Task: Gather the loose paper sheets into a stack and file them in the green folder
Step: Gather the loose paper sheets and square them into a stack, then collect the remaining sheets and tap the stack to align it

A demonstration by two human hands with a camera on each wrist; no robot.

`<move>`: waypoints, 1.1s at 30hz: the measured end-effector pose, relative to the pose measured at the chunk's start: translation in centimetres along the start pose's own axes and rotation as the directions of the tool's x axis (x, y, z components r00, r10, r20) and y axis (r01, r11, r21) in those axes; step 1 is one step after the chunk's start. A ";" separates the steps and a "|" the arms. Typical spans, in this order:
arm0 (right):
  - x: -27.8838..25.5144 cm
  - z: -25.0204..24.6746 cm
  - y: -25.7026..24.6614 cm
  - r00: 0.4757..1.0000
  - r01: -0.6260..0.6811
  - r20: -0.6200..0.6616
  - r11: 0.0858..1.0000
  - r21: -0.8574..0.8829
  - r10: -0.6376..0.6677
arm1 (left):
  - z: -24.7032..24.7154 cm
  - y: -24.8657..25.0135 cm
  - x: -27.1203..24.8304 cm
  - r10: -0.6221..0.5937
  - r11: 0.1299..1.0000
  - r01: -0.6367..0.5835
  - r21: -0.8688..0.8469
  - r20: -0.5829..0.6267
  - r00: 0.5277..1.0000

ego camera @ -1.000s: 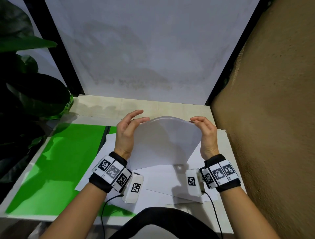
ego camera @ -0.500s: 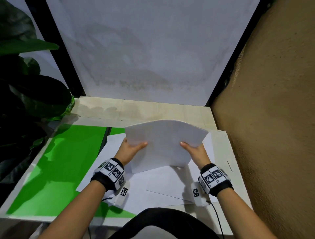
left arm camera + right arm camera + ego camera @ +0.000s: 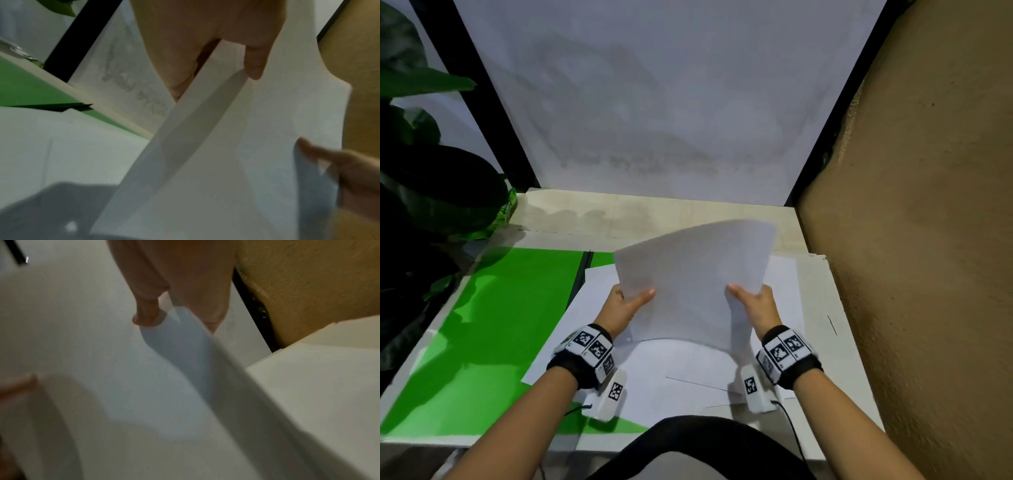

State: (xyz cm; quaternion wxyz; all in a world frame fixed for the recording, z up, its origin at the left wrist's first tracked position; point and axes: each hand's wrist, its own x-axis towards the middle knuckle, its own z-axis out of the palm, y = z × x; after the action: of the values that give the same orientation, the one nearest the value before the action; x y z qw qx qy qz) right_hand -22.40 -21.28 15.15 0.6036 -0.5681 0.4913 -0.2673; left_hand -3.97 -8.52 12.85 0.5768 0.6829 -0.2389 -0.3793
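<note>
A white paper stack (image 3: 695,284) is lifted off the table, held at both side edges and bowed upward. My left hand (image 3: 631,299) pinches its left edge, thumb on top and fingers behind. My right hand (image 3: 748,298) pinches the right edge the same way. The left wrist view shows the paper stack (image 3: 236,146) under my thumb; the right wrist view shows the paper stack (image 3: 123,386) likewise. More loose white sheets (image 3: 681,380) lie flat beneath, overlapping the open green folder (image 3: 493,325), which lies on the left of the table.
A dark leafy plant (image 3: 431,192) crowds the table's left side. A tan textured wall (image 3: 911,240) runs close along the right edge. A white backboard (image 3: 654,120) stands behind. The white table (image 3: 822,308) shows bare at the right.
The held sheets went from a high arch gripped at the top to a flatter fan held lower at its sides. Both hands shifted down toward me, thumbs now on top.
</note>
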 end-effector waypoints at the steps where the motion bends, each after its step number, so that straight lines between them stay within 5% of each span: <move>1: 0.2 -0.1 -0.5 1.000 -0.010 -0.019 1.000 0.016 0.010 | -0.3 -0.3 0.1 -0.009 1.000 0.009 0.027 0.024 1.000; 5: 1.7 -1.0 -1.6 0.995 0.029 0.087 0.987 0.157 -0.043 | -1.8 -1.2 -0.3 -0.022 0.991 0.017 0.131 0.033 0.999; 7: 3.5 -2.0 0.2 0.996 -0.053 0.076 0.994 0.095 0.045 | -2.5 -1.8 -0.4 -0.031 0.982 0.031 0.187 -0.004 1.000; 11: 6.2 -6.4 7.1 0.932 -0.339 -0.199 0.921 -0.193 0.301 | -4.2 -3.0 -1.2 -0.054 0.972 0.086 0.218 -0.150 0.987; 15: 5.3 -8.5 10.7 0.792 -0.601 -0.475 0.629 -0.493 0.384 | -6.1 -3.4 -2.1 -0.059 0.963 0.140 0.231 -0.328 0.943; 18: 4.7 -6.5 11.2 0.822 -0.563 -0.469 0.587 -0.582 0.324 | -7.3 -4.0 -2.4 -0.063 0.962 0.156 0.224 -0.375 0.925; 27: 5.3 -3.8 10.8 0.860 -0.507 -0.250 0.796 -0.330 0.445 | -8.5 -6.2 -3.9 -0.113 0.961 0.189 0.202 -0.337 0.935; 33: 4.1 -5.5 8.4 0.980 -0.173 -0.163 0.875 -0.451 0.110 | -8.0 -6.7 -3.7 -0.129 0.970 0.189 0.155 -0.334 0.934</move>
State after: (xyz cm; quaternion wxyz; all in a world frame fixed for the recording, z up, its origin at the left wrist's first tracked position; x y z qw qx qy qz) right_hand -27.75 -25.40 6.70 0.4347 -0.6391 0.6201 -0.1343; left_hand -0.56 0.66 7.59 0.5096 0.8030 -0.1194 -0.2850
